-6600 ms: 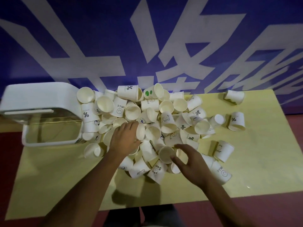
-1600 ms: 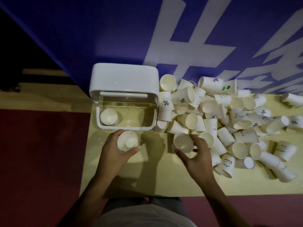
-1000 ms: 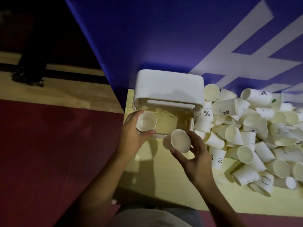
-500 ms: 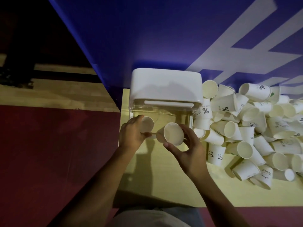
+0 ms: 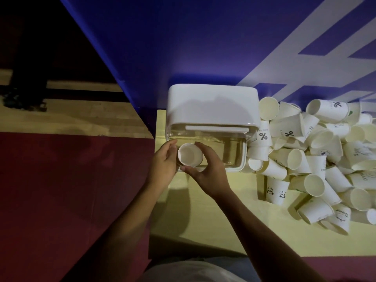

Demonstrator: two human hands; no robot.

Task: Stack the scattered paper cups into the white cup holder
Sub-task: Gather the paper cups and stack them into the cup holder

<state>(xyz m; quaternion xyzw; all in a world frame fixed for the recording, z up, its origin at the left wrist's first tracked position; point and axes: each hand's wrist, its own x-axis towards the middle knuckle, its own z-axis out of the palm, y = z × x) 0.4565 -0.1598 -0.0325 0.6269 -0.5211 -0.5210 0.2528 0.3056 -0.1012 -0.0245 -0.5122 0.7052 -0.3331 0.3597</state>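
Paper cup (image 5: 190,154) clasped between left hand (image 5: 165,162) and right hand (image 5: 210,169).

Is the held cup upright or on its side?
Upright: the cup shows its open mouth facing up, held between left hand and right hand.

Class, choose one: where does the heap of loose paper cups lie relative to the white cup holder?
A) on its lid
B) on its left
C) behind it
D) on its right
D: the loose paper cups are heaped against the right side of the white cup holder.
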